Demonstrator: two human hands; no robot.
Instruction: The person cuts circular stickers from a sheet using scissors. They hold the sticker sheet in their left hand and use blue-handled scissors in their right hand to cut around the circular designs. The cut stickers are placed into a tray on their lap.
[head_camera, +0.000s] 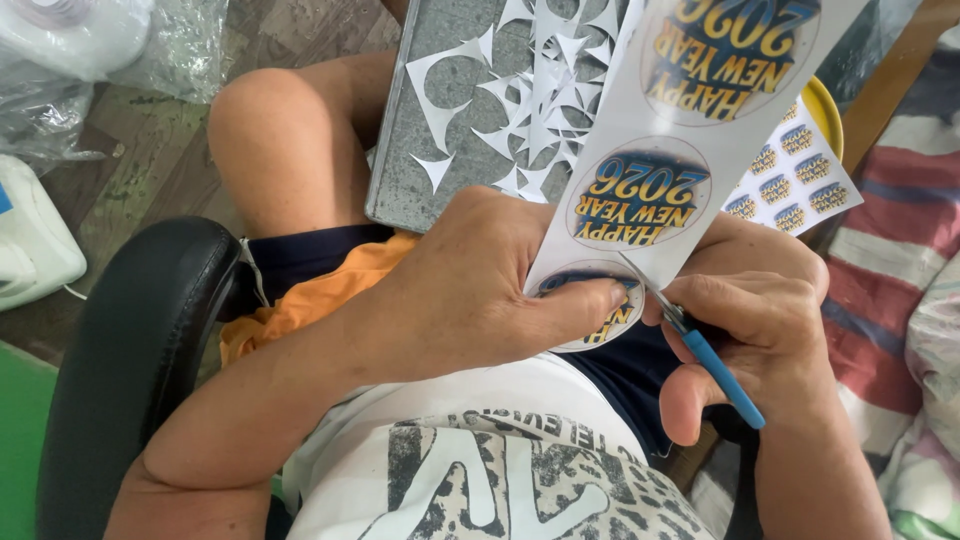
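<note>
Above the scrap-strewn grey tray (400, 190), left hand (480, 290) fingers pinch the sticker strip (690, 130); right hand (770, 340) fingers grip scissors (700, 345).

The floor (150, 160) at upper left is worn, mottled grey-green with brownish patches, evenly lit by soft daylight. A black padded chair armrest (130, 350) curves along the left, with a strip of green (20, 430) below it at the edge, perhaps a mat. White plastic containers (30, 240) and crumpled clear plastic wrap (180, 40) lie on the floor at top left. On the right, a striped cloth (890, 250) in red, grey and white covers what may be bedding, beside a wooden edge (900, 80).
</note>
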